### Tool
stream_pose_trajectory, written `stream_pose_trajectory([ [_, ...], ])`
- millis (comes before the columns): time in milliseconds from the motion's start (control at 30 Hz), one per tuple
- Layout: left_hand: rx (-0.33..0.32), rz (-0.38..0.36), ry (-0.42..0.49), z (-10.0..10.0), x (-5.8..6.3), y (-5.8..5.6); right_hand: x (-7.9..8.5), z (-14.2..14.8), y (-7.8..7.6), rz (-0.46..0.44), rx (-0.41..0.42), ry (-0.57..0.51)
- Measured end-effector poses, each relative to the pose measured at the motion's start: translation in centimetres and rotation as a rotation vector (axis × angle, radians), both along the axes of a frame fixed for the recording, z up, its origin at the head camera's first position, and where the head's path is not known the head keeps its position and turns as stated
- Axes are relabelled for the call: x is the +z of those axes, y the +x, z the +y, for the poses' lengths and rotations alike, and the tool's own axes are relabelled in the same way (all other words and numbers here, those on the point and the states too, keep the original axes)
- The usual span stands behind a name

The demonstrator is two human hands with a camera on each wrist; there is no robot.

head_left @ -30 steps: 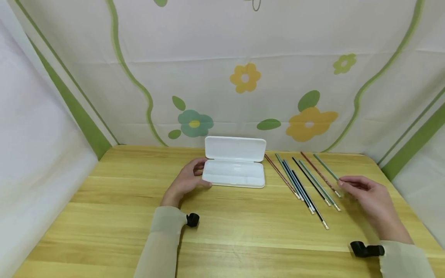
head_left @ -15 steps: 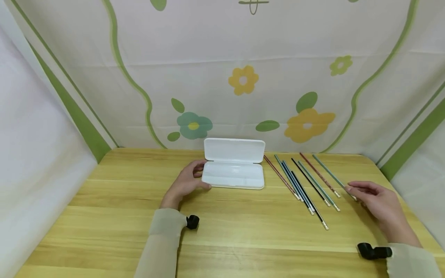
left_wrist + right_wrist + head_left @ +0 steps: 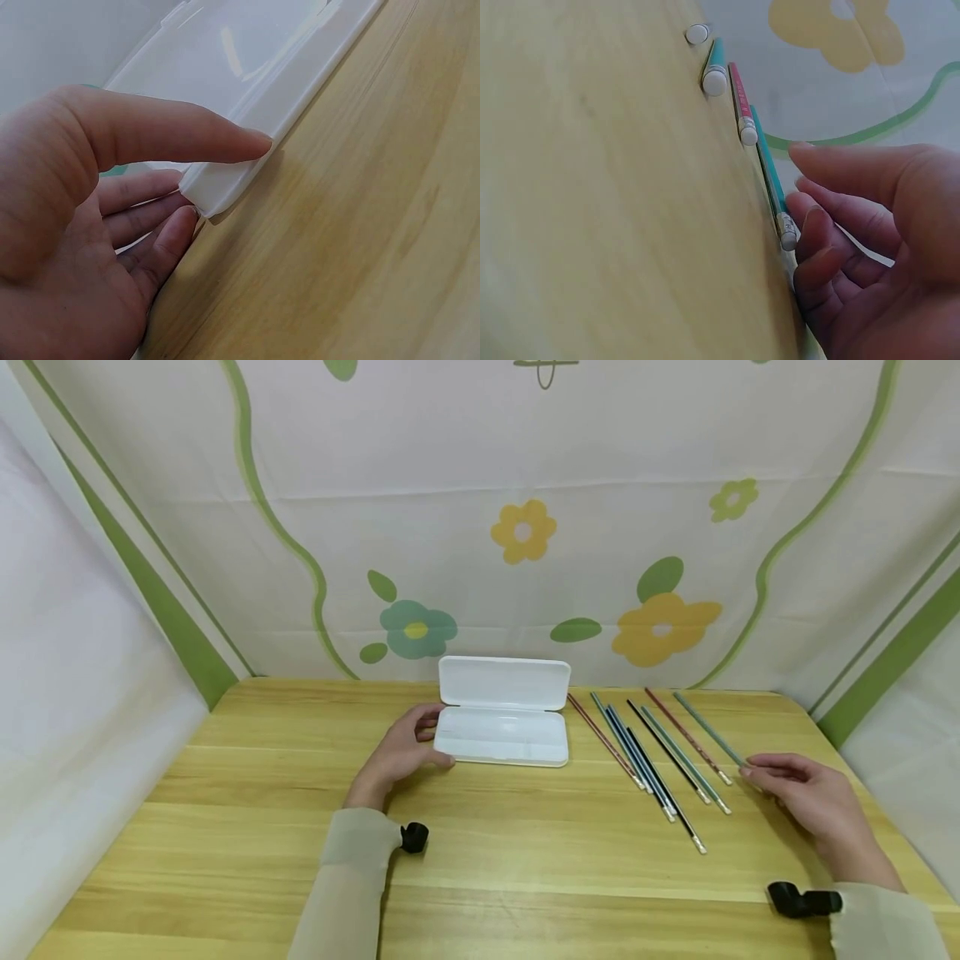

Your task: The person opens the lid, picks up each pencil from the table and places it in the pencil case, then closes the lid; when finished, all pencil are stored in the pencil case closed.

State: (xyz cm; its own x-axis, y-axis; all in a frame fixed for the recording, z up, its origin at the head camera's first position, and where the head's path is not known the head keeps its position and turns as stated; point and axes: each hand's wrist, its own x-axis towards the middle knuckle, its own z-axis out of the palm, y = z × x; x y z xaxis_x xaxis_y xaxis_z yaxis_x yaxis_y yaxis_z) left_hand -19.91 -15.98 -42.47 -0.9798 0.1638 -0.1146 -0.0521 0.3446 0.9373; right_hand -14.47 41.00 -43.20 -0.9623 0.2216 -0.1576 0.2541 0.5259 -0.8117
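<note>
While flat, teal pencil [image 3: 769,166] beside fingers [image 3: 817,227].

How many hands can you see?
2. The left hand touches the left end of the open white box; the right hand is at the green pencil farthest right. No other hands show.

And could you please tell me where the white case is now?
In the head view, the open white case lies near the back edge of the table, between the left hand, touching its left end, and the pencils.
</note>
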Motion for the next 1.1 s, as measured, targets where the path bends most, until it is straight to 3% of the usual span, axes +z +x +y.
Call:
stream_pose_trajectory([
  [367,-0.001,0.003,-0.004,0.2,0.0,0.0,0.0,0.9,0.3,0.016,-0.049,-0.008],
  [600,0.007,-0.006,0.003,0.1,0.0,0.0,0.0,1.2,0.1,-0.04,-0.009,0.124],
  [900,0.003,0.003,-0.005,0.1,0.0,-0.1,0.2,0.5,0.0,-0.01,0.032,0.261],
  [1100,-0.001,0.012,0.004,0.1,0.1,0.1,0.7,0.1,0.1,-0.035,0.033,0.321],
])
